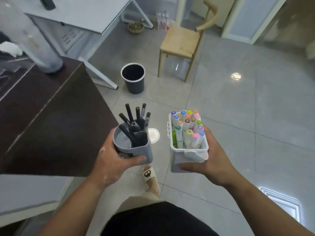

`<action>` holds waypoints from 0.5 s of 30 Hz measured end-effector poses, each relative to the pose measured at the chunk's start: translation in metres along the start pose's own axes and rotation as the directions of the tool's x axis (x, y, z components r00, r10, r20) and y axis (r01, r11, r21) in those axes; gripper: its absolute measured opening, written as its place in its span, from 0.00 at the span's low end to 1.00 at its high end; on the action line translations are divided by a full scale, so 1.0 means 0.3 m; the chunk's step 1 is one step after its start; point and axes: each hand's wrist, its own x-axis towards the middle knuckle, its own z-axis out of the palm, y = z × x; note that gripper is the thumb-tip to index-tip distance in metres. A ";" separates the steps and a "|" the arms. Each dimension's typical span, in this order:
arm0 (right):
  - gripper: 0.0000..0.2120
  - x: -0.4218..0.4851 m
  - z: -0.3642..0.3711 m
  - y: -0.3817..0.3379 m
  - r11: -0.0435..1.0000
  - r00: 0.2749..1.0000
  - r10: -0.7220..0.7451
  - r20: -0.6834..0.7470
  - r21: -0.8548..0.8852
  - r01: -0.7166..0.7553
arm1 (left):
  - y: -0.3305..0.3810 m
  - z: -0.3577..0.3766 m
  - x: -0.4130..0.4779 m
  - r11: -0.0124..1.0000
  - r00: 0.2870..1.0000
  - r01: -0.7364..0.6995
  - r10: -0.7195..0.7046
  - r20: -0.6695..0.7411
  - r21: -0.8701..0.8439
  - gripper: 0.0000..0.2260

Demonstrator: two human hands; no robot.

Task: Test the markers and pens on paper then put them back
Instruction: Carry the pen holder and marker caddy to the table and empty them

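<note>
Pen holder (144, 149), marker box (180, 159) hide most gripping fingers (134, 159).

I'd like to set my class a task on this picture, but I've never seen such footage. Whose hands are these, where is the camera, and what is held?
No machine here: a person wears a wide-angle camera on the head, so you look down at their hands. The left hand grips a grey holder of black pens. The right hand grips a white box of pastel-capped markers. Both are held above the tiled floor. A dark table stands at left; a bin and a chair stand beyond.
</note>
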 end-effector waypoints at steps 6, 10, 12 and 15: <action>0.55 0.423 -0.164 -0.071 1.000 0.994 0.023 -0.109 0.004 -0.023 | 0.132 0.014 0.552 0.999 0.997 -0.050 0.050 0.060 0.002 0.38; 0.56 0.720 -0.268 -0.090 0.999 0.992 0.019 -0.128 0.040 -0.014 | 0.202 0.028 0.889 0.997 0.996 -0.080 0.079 0.051 0.021 0.38; 0.55 0.887 -0.328 -0.088 0.999 0.992 0.002 -0.125 0.038 0.002 | 0.224 0.042 1.061 0.997 0.995 -0.074 0.074 0.069 0.009 0.38; 0.55 1.166 -0.427 -0.077 0.999 0.994 -0.021 -0.103 0.034 0.024 | 0.249 0.070 1.331 0.999 0.997 -0.048 0.049 0.055 -0.009 0.40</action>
